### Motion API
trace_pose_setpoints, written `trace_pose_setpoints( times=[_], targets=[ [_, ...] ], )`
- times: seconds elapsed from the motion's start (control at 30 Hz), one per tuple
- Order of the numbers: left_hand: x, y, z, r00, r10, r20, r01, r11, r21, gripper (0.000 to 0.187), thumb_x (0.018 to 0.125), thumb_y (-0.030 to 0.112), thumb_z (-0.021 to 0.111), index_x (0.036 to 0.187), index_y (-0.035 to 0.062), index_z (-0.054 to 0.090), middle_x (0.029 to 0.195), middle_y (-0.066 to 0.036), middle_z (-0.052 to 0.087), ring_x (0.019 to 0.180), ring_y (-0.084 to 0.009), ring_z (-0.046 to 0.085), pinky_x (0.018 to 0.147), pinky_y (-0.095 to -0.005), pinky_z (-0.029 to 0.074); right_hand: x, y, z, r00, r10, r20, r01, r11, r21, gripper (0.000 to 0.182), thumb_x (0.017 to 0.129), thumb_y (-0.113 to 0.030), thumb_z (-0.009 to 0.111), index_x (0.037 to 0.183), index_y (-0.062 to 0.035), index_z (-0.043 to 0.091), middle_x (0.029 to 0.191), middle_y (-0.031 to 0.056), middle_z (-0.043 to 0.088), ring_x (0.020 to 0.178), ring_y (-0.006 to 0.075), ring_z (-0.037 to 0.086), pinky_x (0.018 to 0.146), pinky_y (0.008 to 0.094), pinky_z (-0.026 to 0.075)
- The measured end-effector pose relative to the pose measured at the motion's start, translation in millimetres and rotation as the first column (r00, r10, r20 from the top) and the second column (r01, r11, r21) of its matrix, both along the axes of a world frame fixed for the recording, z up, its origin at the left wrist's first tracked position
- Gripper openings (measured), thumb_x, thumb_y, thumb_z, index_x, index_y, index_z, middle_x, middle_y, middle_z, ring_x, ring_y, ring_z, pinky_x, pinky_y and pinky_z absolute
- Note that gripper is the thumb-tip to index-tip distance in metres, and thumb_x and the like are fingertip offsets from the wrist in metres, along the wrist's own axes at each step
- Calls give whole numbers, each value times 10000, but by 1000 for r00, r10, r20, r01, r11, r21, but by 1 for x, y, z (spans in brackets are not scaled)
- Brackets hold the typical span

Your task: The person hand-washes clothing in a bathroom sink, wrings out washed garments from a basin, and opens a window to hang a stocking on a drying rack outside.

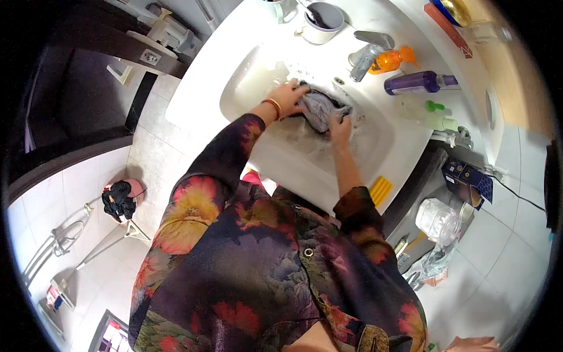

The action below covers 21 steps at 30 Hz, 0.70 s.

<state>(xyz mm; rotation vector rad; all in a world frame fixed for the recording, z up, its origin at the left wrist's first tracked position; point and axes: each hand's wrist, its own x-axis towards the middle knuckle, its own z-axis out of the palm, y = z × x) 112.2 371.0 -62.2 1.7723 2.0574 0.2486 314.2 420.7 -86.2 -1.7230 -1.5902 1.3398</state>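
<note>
Together, left hand point(286, 97) and right hand point(340, 130) grip the wet grey cloth point(319, 108); no readable labels.

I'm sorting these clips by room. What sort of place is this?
Most likely a home bathroom: a white sink with a faucet, toiletry bottles along its edge, tiled floor. Both hands, left hand and right hand, grip a wet cloth in soapy water.

Bright, even indoor light; strong fisheye warp, black vignetted corners
</note>
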Motion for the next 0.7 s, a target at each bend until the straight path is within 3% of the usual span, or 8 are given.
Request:
trace_pose_setpoints(
  times=[0.07, 0.2, 0.23, 0.33, 0.43, 0.53, 0.6, 0.7],
  targets=[
    [15, 1, -36, 991, -120, 58, 130, 968, -215, 496, 769, 357, 579, 1196, 144, 444, 1200, -140, 429, 1074, -289, 444, 877, -390, 396, -1, -11, -23, 931, 241, 274, -319, 902, 291, 512, 763, -241, 560, 1155, 41, 391, 1115, 225, 480, 966, 387, 493, 814, 419, 402],
    [25, 9, -88, 943, 306, 128, -204, 840, -503, 343, 784, 272, 541, 1089, 117, 551, 1091, -151, 543, 953, -293, 547, 795, -383, 437, 16, 1, -65, 835, 370, 407, -259, 918, -301, 648, 715, -345, 597, 1193, 37, 384, 1167, 265, 435, 1053, 378, 442, 861, 414, 347],
    [0, -5, -188, 998, 34, 46, -15, 934, -356, 395, 814, 344, 488, 1092, 66, 524, 1100, -158, 533, 966, -305, 526, 817, -385, 419, 15, -1, -54, 924, 240, 296, -149, 942, -299, 605, 728, -341, 591, 1172, 29, 414, 1148, 244, 457, 1034, 358, 460, 858, 413, 358],
    [-3, 26, -97, 968, 78, 238, 42, 887, -460, 342, 735, 291, 572, 984, 58, 603, 971, -145, 605, 855, -273, 588, 725, -351, 462, -6, -14, 17, 974, -205, -98, 137, 874, -466, 500, 770, -348, 564, 1114, 8, 492, 1094, 186, 516, 990, 306, 500, 854, 406, 383],
    [23, 23, -29, 827, 307, 471, -122, 916, -382, 315, 679, 294, 612, 898, 68, 616, 860, -106, 624, 758, -231, 588, 672, -347, 464, -27, -17, 70, 750, -523, -405, 40, 647, -761, 449, 817, -362, 518, 1094, -9, 513, 1008, 140, 560, 927, 270, 525, 825, 380, 410],
    [63, 14, 18, 773, 95, 627, -138, 990, 19, 241, 717, 281, 603, 753, 46, 570, 726, -106, 599, 642, -247, 551, 616, -341, 451, -30, -7, 67, 629, -505, -591, -253, 586, -770, 454, 850, -348, 473, 1164, -22, 441, 876, 84, 580, 787, 208, 554, 733, 336, 452],
    [84, 6, 61, 797, 49, 601, -45, 999, -21, 290, 740, 348, 580, 771, 61, 596, 710, -116, 600, 625, -266, 567, 608, -350, 460, -15, 7, 6, 675, -134, -726, -300, 848, -436, 534, 851, -372, 449, 1253, -36, 343, 815, 42, 560, 720, 148, 542, 668, 307, 457],
    [108, -5, 100, 874, 81, 479, -31, 993, -111, 344, 773, 407, 526, 812, 77, 616, 716, -127, 607, 648, -271, 589, 603, -368, 472, 7, -4, 1, 547, 27, -837, -408, 881, -239, 538, 860, -345, 425, 1288, -38, 315, 801, 26, 548, 703, 129, 537, 638, 293, 459]
  ],
)
